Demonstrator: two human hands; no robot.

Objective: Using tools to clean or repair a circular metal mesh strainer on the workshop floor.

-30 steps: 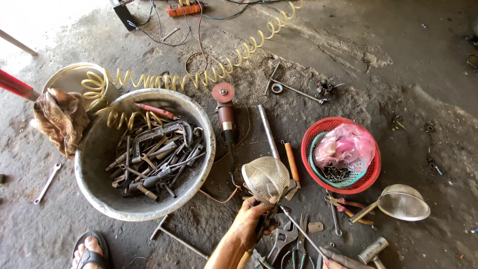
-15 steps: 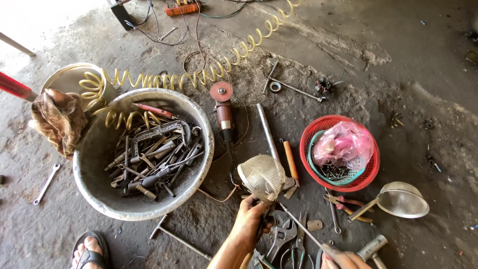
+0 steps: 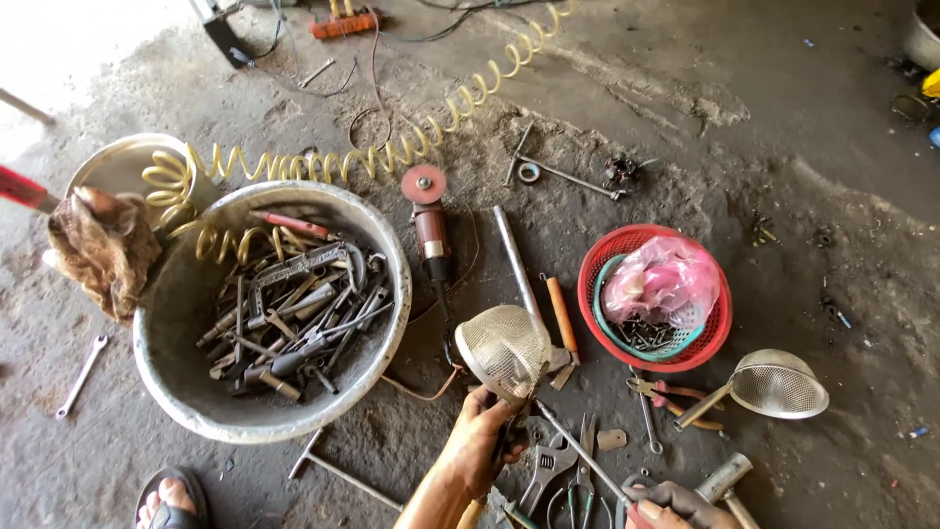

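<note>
My left hand [image 3: 478,446] grips the handle of a round metal mesh strainer [image 3: 504,348] and holds it bowl-down just above the floor, right of the big basin. My right hand [image 3: 676,504] shows only at the bottom edge, with its fingers curled beside the end of a thin metal rod [image 3: 583,451] and a hammer head [image 3: 723,478]. Whether it grips anything is cut off by the frame. Pliers, an adjustable wrench [image 3: 543,470] and scissors lie on the floor between my hands.
A grey basin [image 3: 181,294] holds several wrenches and tools. A red basket [image 3: 592,274] holds a pink bag. Nearby are a second strainer [image 3: 778,384], an angle grinder [image 3: 429,220], a yellow coiled hose [image 3: 392,152], a rag [image 3: 103,250] and my sandalled foot [image 3: 171,500].
My right hand has come into view at the bottom edge. My left hand keeps hold of the strainer, which has shifted slightly left.
</note>
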